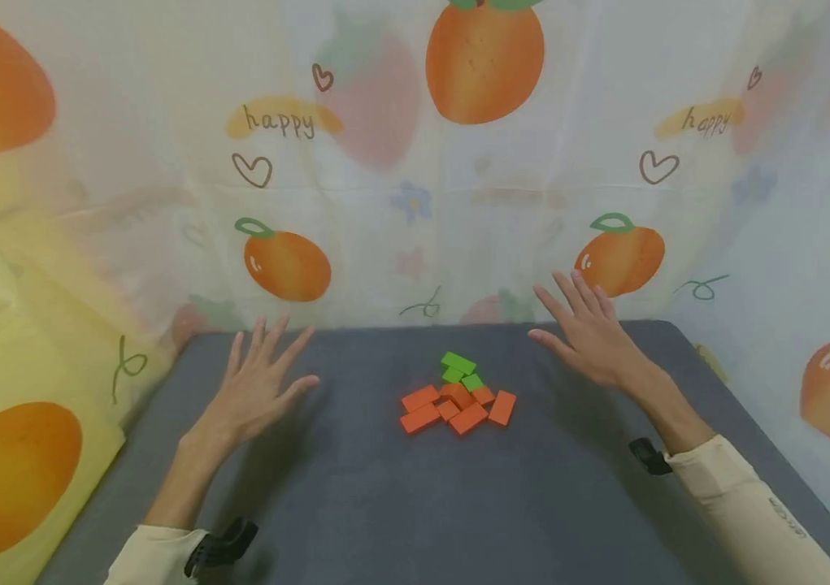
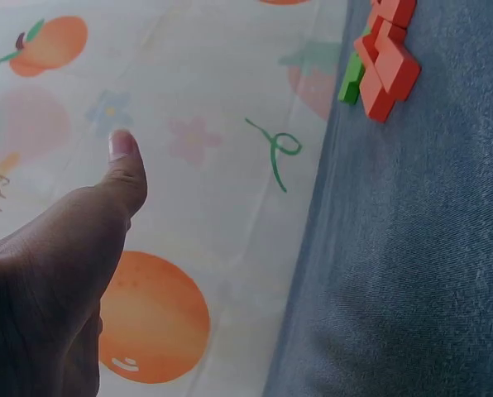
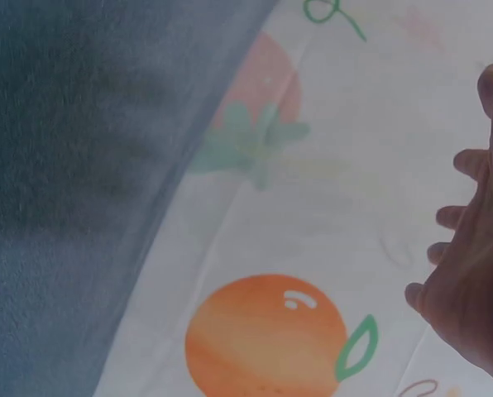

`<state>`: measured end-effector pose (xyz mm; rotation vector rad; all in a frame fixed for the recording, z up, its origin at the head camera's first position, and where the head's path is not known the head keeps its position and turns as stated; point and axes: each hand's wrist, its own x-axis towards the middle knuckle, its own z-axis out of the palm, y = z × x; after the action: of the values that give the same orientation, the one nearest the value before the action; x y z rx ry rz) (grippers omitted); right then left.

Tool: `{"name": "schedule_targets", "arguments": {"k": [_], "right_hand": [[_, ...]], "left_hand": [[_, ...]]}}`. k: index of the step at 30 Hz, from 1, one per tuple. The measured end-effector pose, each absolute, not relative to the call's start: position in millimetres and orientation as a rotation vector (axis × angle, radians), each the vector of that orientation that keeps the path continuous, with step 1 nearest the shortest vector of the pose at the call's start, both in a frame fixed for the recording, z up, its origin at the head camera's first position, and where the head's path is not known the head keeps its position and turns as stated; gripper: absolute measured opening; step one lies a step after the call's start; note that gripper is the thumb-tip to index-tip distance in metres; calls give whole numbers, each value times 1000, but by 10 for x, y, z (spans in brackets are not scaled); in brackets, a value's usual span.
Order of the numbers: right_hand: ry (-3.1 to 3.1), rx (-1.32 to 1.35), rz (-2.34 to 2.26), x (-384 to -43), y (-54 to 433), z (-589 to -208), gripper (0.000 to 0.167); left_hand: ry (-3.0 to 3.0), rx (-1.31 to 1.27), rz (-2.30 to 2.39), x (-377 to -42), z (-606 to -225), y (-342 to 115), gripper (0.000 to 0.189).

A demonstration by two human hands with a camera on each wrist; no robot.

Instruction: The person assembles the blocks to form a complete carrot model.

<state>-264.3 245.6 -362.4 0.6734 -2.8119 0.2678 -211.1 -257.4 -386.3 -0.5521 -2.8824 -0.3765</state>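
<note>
A small pile of orange blocks [image 1: 469, 419] and green blocks [image 1: 458, 362] lies on the dark grey table, the green ones on the far side. To the left of the pile, my left hand [image 1: 257, 398] hovers with its fingers spread and holds nothing. My right hand [image 1: 593, 337] is raised to the right of the pile, fingers also spread and apart from everything. In the left wrist view, the orange blocks [image 2: 395, 66] and a green block [image 2: 352, 80] show at the upper right, away from the thumb. The right wrist view shows only the hand [image 3: 474, 240], table and cloth.
The dark grey table [image 1: 400, 512] ends at the back against a hanging white cloth [image 1: 488, 236] printed with fruit. Yellowish cloth [image 1: 34, 357] hangs along the left side. Dark bands [image 1: 220, 548] sit at both wrists, by the pale sleeves [image 1: 744, 496].
</note>
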Motion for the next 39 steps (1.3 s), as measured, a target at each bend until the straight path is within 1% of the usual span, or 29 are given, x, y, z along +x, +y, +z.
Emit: {"name": "schedule_targets", "arguments": {"k": [14,26,32,39], "right_hand": [[-2830,661,298,-2605,2461,-3552,77],[-2855,638,350,-2595,2571,-3509,78],[-2840,640,359,-2584,2539,-3477,78],[-2851,664,351,-2514,2438,-3462,78]], "left_hand": [[-2906,-586,-415,-2220,-3984,-2430,74],[-2885,-643,-431,-2305,-3964,-2273,71],[-2861,-688,-447,-2282,-4010,-2177,73],[-2867,-753,-432,-2165,-4040,-2044,77]]}}
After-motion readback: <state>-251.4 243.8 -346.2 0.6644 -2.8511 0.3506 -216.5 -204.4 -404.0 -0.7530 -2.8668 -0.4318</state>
